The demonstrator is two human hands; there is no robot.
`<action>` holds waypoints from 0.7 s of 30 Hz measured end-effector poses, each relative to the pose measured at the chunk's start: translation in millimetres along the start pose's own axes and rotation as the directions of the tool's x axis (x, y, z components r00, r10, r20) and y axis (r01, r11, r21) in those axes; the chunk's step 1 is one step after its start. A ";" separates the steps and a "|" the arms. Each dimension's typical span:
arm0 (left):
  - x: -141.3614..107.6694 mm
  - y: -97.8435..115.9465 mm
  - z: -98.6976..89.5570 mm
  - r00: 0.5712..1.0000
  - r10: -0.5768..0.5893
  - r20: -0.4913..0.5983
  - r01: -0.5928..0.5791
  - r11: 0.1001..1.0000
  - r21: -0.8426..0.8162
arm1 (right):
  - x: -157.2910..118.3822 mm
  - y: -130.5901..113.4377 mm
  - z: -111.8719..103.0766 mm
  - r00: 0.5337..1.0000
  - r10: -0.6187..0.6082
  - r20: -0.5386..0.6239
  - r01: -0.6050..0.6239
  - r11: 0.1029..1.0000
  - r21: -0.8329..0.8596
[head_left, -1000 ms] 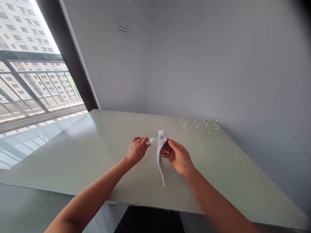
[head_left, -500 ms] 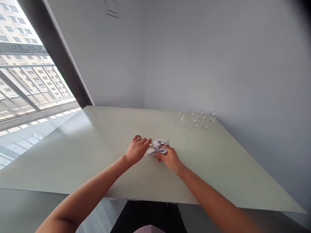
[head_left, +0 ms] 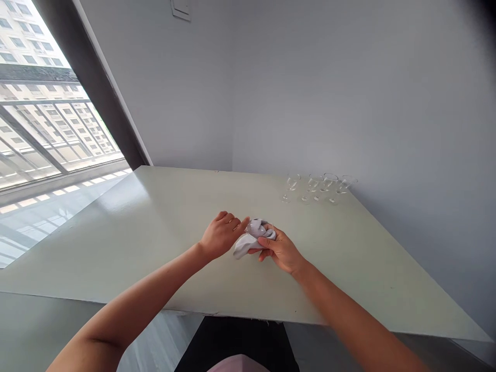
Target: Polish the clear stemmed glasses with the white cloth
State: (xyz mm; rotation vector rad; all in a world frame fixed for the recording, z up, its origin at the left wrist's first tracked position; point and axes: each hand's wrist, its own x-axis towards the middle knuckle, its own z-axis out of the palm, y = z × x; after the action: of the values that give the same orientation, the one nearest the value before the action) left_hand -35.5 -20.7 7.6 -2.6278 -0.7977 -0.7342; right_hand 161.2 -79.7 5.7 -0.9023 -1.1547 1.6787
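Over the middle of the table, my right hand (head_left: pixel 284 250) is closed around a crumpled white-grey cloth (head_left: pixel 243 247). The cloth is bunched about a clear wine glass (head_left: pixel 256 227), most of which is covered. My left hand (head_left: pixel 225 235) is closed at the glass's left end, seemingly pinching its stem or foot, with its fingers hiding the exact grip. One end of the cloth hangs down between the two hands.
Several clear wine glasses (head_left: pixel 313 187) stand upright near the table's far right corner, close to the grey wall (head_left: pixel 349 93). The pale table (head_left: pixel 163 227) has its front edge at my body. A large window (head_left: pixel 46 113) is on the left.
My right hand and the cloth have shifted slightly right, and the cloth's loose end now hangs lower. The cloth has turned around the glass. My left hand stays at the glass's left end.
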 end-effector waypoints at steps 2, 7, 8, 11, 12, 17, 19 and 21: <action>-0.7 -5.5 -0.3 0.998 0.047 0.040 -0.046 0.998 -0.036 | -3.8 -1.9 2.0 0.998 0.011 0.055 -0.012 1.000 0.017; -1.8 -13.8 -8.6 0.978 0.027 0.205 0.034 0.958 -0.286 | -14.8 -3.3 3.0 0.987 0.036 0.154 0.001 0.973 -0.231; -1.6 -13.8 -12.0 0.962 0.004 0.275 0.101 0.924 -0.368 | -16.6 -2.8 2.2 0.988 0.026 0.153 0.023 0.951 -0.308; -0.2 -11.0 -22.5 0.827 0.009 0.562 0.370 0.744 -0.556 | -19.3 0.7 -1.2 0.987 -0.009 0.162 0.080 0.893 -0.442; 0.4 -8.9 -25.2 0.781 0.023 0.625 0.428 0.709 -0.561 | -18.9 2.4 -2.4 0.987 -0.011 0.157 0.080 0.895 -0.439; 0.0 9.2 -27.8 0.949 -0.059 0.309 0.142 0.957 -0.252 | -11.9 12.7 -1.7 0.996 0.075 -0.045 -0.077 0.997 -0.031; -1.7 13.8 -26.2 0.981 0.022 0.193 0.002 0.992 -0.123 | -12.1 14.9 2.7 0.986 0.132 -0.102 -0.116 0.982 0.149; -2.5 13.1 -26.5 0.977 0.056 0.207 -0.030 0.992 -0.125 | -15.9 14.2 7.5 0.986 0.144 -0.088 -0.129 0.979 0.158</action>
State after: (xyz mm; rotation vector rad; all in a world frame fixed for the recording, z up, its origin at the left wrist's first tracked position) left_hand -39.8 -43.3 26.4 -2.8588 -0.7707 -0.5132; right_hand 156.3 -99.4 -4.2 -0.9756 -0.9029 1.7848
